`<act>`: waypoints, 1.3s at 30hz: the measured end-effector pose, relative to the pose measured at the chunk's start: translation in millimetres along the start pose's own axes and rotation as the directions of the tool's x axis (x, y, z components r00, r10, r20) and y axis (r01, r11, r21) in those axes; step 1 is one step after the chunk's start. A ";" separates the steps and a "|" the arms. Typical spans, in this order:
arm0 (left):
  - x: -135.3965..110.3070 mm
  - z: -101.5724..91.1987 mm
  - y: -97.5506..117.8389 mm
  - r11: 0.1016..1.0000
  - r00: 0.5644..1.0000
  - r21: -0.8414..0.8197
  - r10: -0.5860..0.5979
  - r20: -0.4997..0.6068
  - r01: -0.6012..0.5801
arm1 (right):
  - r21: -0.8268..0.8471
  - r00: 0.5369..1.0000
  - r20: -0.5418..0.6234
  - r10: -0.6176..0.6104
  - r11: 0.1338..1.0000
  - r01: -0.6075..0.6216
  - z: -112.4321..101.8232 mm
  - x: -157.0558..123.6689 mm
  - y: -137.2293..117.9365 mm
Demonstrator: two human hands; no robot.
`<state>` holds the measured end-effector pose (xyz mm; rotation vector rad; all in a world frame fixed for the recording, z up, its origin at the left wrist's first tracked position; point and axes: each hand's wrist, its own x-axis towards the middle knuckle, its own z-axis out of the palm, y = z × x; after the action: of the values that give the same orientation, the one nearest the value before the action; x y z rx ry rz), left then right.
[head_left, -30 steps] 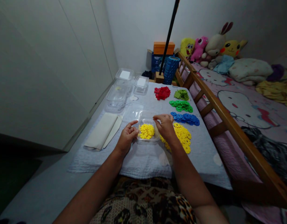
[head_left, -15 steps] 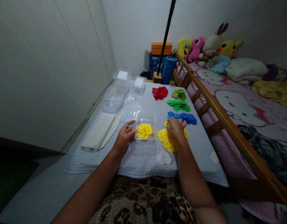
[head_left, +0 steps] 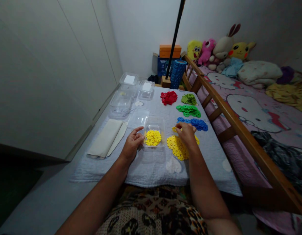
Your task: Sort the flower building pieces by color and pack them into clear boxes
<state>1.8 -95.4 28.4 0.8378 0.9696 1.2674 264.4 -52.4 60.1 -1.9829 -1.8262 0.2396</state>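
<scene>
My left hand (head_left: 132,143) grips the left side of a clear plastic container (head_left: 154,120), its thumb and fingers at the wall. Inside the container lies a heap of yellow flower-shaped plastic discs (head_left: 153,137). Over at the right, my right hand (head_left: 186,132) is closed in a pinch above a larger pile of yellow discs (head_left: 177,148). One yellow disc (head_left: 174,129) shows at its fingertips. The hand and wrist cover part of that pile.
Behind the yellow pile lie blue discs (head_left: 197,124), green discs (head_left: 189,111), olive-green discs (head_left: 188,99) and red discs (head_left: 169,97). At left are a folded beige cloth (head_left: 105,138), a clear lid (head_left: 138,118) and several clear containers (head_left: 121,99). A wooden bed rail (head_left: 229,130) borders the table.
My right hand has drawn slightly back and rotated, with a yellow disc at its fingertips. My left hand stays at the container. The whole view has shifted a little.
</scene>
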 end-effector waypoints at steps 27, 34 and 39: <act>-1.2 1.2 2.7 1.000 1.000 -0.002 0.001 0.000 -0.001 | 0.047 0.957 0.096 -0.275 0.961 0.271 5.6 -5.4 -51.9; -1.0 0.4 1.2 1.000 1.000 0.015 0.005 -0.004 -0.005 | 0.044 0.989 0.063 -0.136 0.990 0.134 -12.3 -9.8 -6.9; -0.3 0.2 1.3 0.999 1.000 0.035 0.014 -0.018 -0.013 | -0.088 0.971 0.175 -0.163 0.980 0.181 -7.3 -22.1 3.7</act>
<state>1.4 -95.5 29.7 0.8623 1.0048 1.2749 268.2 -75.6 61.5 -1.9067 -2.1443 0.2695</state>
